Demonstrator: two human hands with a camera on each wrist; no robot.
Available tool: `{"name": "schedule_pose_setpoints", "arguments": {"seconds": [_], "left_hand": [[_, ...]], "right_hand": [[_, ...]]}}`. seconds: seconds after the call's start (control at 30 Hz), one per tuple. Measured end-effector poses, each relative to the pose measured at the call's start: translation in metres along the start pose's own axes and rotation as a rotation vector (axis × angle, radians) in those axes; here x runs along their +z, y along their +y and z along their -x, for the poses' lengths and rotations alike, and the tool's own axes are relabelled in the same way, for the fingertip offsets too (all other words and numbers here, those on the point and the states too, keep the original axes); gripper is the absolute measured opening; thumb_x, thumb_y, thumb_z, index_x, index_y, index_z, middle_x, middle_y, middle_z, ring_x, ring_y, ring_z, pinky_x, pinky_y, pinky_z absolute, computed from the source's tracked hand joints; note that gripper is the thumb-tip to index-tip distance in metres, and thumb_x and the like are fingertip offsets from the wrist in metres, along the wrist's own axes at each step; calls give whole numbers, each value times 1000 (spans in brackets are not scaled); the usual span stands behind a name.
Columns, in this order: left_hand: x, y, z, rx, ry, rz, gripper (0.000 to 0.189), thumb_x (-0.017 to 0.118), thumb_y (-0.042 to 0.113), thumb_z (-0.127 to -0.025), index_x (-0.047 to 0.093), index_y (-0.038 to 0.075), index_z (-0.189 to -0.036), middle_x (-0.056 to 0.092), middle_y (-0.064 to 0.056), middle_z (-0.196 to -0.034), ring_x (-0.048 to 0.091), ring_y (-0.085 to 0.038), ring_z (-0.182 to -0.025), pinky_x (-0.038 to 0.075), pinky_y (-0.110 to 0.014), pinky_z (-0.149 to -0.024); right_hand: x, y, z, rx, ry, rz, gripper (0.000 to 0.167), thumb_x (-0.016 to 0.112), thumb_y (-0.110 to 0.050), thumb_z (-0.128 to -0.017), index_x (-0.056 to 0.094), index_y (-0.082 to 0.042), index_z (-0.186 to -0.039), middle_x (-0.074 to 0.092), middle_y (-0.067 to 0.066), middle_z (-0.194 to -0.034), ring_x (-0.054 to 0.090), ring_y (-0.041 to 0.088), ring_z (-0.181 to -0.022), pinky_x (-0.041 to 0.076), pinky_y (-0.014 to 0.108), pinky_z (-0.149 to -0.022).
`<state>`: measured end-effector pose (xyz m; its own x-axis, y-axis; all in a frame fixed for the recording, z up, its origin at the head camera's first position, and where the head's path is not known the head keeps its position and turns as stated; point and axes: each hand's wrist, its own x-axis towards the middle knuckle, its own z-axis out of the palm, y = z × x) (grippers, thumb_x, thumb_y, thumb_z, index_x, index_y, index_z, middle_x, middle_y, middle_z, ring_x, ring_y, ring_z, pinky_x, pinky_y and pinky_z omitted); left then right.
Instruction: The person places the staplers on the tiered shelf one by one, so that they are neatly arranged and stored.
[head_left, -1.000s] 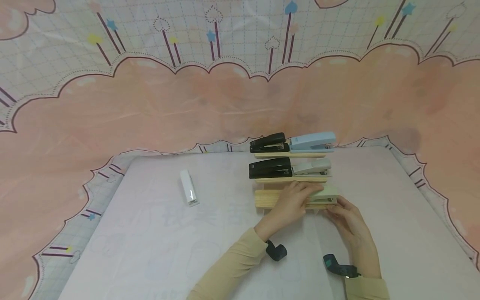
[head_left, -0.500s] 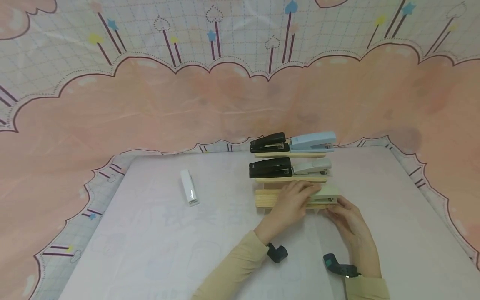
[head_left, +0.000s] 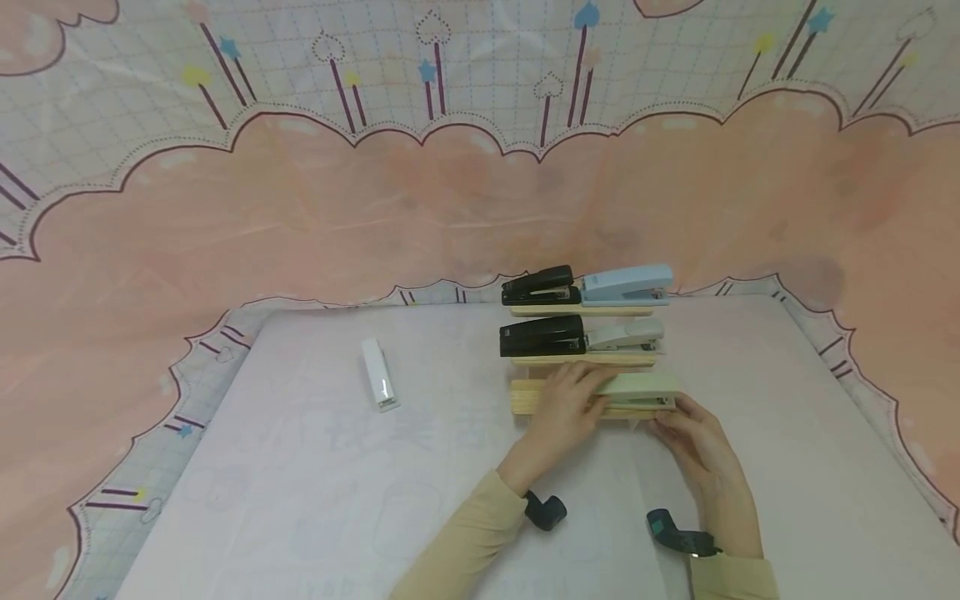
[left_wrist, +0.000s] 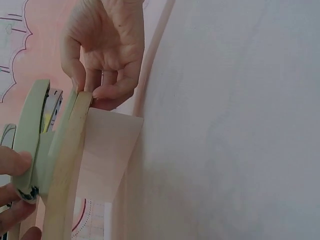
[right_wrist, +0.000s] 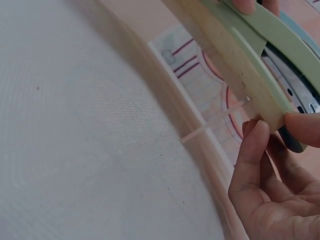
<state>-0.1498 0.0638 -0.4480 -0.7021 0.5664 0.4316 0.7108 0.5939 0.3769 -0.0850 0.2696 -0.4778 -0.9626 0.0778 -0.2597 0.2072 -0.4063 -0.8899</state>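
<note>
A pale green stapler [head_left: 641,387] lies on the front wooden shelf board [head_left: 536,400] of a tiered rack. My left hand [head_left: 564,410] holds its rear end; in the left wrist view the left fingers [left_wrist: 17,162] lie about that end. At the stapler's front end is my right hand [head_left: 697,442]. In the right wrist view its thumb [right_wrist: 302,127] presses the tip of the stapler's base, while curled fingers touch the board's corner from below. Part of the board and the stapler's rear are hidden behind the left hand in the head view.
Behind, the middle tier carries a black stapler [head_left: 542,336] and a white stapler [head_left: 624,335]. The back tier bears another black stapler [head_left: 536,286] and a light blue stapler [head_left: 628,283]. One white stapler [head_left: 378,375] lies apart on the white tabletop [head_left: 300,483].
My left hand has slid a little left along the green stapler toward its rear, uncovering more of the stapler's top. The right hand stays in place.
</note>
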Motion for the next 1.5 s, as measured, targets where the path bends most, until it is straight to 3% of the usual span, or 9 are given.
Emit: {"name": "schedule_pose_setpoints", "arguments": {"seconds": [0.5, 0.63, 0.9, 1.1, 1.5], "left_hand": [[-8, -15, 16, -42, 147, 39, 36, 69, 14, -85, 64, 18, -121, 67, 1, -112, 59, -16, -107, 47, -30, -94], [-13, -19, 21, -82, 152, 54, 39, 70, 14, -84, 64, 19, -122, 66, 1, -114, 60, -16, -109, 47, -32, -95], [-26, -22, 29, -152, 175, 92, 40, 68, 11, -83, 64, 17, -122, 66, -1, -114, 60, -19, -108, 48, -33, -93], [-39, -27, 36, -219, 233, 167, 36, 67, 11, -85, 65, 17, -120, 66, -1, -111, 59, -19, -106, 49, -33, -91], [-61, -42, 45, -298, 315, 211, 35, 67, 6, -86, 66, 13, -120, 66, -4, -114, 59, -19, -104, 52, -35, -87]], "right_hand": [[0, -3, -1, -1, -2, 24, 76, 54, 6, -90, 9, 4, -151, 63, -18, -109, 62, -1, -102, 50, 15, -87], [0, -2, -1, -2, -2, 25, 77, 54, 6, -89, 9, 5, -151, 63, -19, -109, 62, -1, -101, 50, 14, -87], [0, -3, -1, -1, -2, 25, 77, 55, 5, -90, 8, 4, -151, 62, -19, -109, 62, -1, -102, 49, 14, -88], [0, -1, -1, -21, -24, 31, 77, 54, 5, -90, 6, 6, -150, 59, -19, -112, 61, -2, -104, 49, 15, -90], [-1, 1, 0, -52, -55, 1, 76, 52, 6, -91, 4, 7, -150, 60, -17, -114, 62, 0, -105, 50, 15, -90]]}}
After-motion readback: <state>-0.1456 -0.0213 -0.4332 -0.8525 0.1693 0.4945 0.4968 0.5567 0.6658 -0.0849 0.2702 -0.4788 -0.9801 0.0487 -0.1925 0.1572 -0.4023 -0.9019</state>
